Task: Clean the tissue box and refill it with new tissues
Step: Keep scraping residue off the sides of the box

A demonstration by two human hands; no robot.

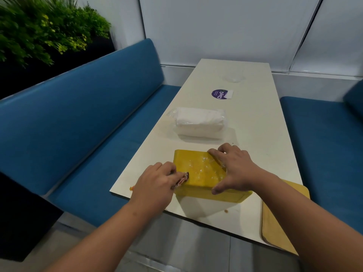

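A blue upholstered bench filled the nine o'clock side, with a matching blue seat at three o'clock and green foliage in a dark planter up at ten o'clock. Between the seats ran the long cream tabletop, stretching away toward twelve o'clock.

At the near end of the tabletop sat the yellow tissue box, turned so that a broad plain face pointed up, marked with whitish smears. A flat yellow panel lay on the tabletop's corner at about four o'clock from the box, partly under the right forearm. Beyond the box, toward twelve o'clock and apart from it, lay the pack of new tissues in clear wrap. Farther on were a round purple sticker and a faint clear plastic item.

The right hand lay over the box's three o'clock end, fingers curled over the far edge and thumb down the near side, its grip grasping the box. The left hand, at the box's nine o'clock edge, pinched a small crumpled scrap against the box's top.
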